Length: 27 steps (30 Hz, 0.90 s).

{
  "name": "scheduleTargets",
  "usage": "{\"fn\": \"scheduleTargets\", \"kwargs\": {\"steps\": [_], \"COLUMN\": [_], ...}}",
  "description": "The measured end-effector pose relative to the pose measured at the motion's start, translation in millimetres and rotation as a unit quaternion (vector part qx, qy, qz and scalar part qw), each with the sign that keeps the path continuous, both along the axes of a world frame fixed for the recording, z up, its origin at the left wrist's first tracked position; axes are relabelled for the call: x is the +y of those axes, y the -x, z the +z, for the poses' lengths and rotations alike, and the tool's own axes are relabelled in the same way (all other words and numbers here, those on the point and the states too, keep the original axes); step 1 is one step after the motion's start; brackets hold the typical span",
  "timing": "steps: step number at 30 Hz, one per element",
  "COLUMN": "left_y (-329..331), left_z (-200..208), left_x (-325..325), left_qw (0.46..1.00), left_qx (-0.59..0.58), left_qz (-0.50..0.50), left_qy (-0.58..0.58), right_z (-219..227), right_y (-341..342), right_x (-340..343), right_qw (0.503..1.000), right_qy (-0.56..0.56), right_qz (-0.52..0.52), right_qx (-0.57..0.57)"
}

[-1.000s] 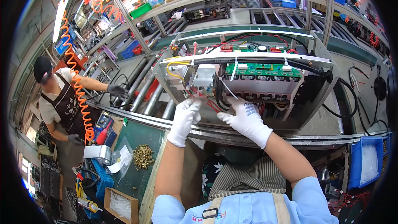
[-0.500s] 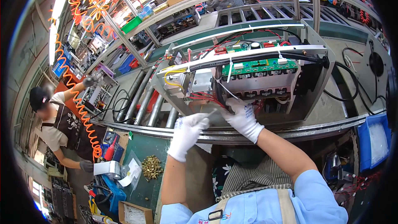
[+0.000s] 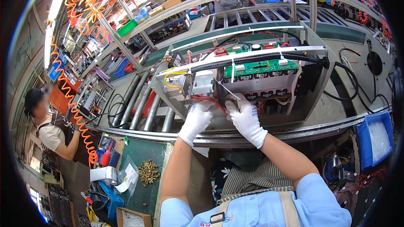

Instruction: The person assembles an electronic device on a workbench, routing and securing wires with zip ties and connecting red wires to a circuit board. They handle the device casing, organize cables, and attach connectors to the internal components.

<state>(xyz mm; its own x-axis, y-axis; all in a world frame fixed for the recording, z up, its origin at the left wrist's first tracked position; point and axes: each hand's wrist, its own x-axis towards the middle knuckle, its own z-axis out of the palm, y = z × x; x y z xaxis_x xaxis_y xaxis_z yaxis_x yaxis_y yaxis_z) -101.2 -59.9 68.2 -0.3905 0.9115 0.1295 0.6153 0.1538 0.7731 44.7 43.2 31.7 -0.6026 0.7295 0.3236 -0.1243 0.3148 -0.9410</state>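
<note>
An open metal chassis (image 3: 317, 71) stands before me, with a green circuit board (image 3: 261, 70) inside. A black cable bundle (image 3: 220, 88) runs down its front, and a white cable tie (image 3: 229, 90) around it has a loose tail slanting toward my right hand. My right hand (image 3: 246, 122), in a white glove, is closed at the lower end of the bundle, beside the red wires. My left hand (image 3: 197, 121), gloved too, has its fingers bent together against the red wires (image 3: 206, 98); what lies between the fingertips is hidden.
Metal rollers (image 3: 145, 103) lie left of the chassis. Brass fasteners (image 3: 149, 172) are heaped on the green bench (image 3: 139, 149), near a white roll (image 3: 103, 175). A blue bin (image 3: 376, 141) stands at right. A coiled orange hose (image 3: 75, 109) hangs near a co-worker (image 3: 59, 130).
My left hand has moved up and forward to the red wires. My right hand stays at the cable bundle. The co-worker has drawn an arm back from the white roll and turned.
</note>
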Motion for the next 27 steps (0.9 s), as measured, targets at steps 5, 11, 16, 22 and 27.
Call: {"fn": "scheduleTargets", "kwargs": {"steps": [5,11,16,22,27], "left_y": [-3.6,4.0,-3.1,-3.0,-12.4], "left_z": [17.9,6.1,4.4,-7.1,-33.8], "left_x": [-6.6,-0.4,1.4,12.8,13.2], "left_qw": [0.993,0.997,0.992,0.999,0.988], "left_qx": [-0.1,0.071,-0.119,-0.027,0.11], "left_qz": [-0.011,0.01,0.002,0.018,0.08], "left_qy": [0.066,0.022,0.041,-0.002,-0.076], "right_z": [2.8,-1.7,-10.0,-9.2,-27.2], "right_y": [-4.0,-0.8,4.3,7.8,19.9], "right_x": [-8.4,-8.5,-6.4,-5.8,-2.5], "right_qw": [0.995,0.997,0.996,0.996,0.991], "right_qy": [0.082,0.057,0.052,-0.011,0.024], "right_qz": [-0.007,0.008,0.001,-0.055,-0.063], "right_qx": [0.06,0.042,0.071,0.072,0.115]}}
